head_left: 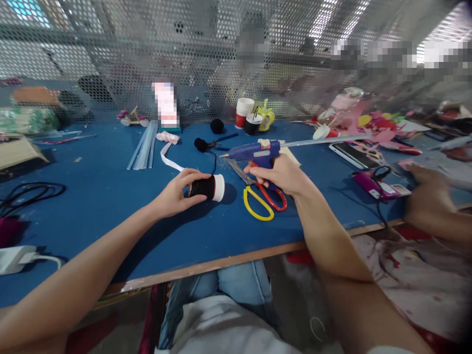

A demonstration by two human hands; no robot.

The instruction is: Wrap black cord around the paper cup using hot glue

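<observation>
My left hand (180, 193) is closed around a spool (218, 188) wound with black cord, lying on its side with its white end to the right. In my right hand (282, 173) is a blue hot glue gun (254, 151), its nozzle pointing left and a clear glue stick (324, 140) sticking out of its back. Scissors (258, 202) with one yellow and one red handle lie under and in front of the gun. Behind the spool are a small black ball (201, 144) and pliers (221, 143). A white ribbon (169, 158) runs up to a pink bundle.
Glue sticks (143, 147) lie at the left of the blue table (110, 206). Paper cups (244, 110), another black ball (217, 126) and a propped phone (166, 105) stand at the back. To the right lie a phone (356, 155), a purple item (372, 186) and a co-worker's arm (431, 196).
</observation>
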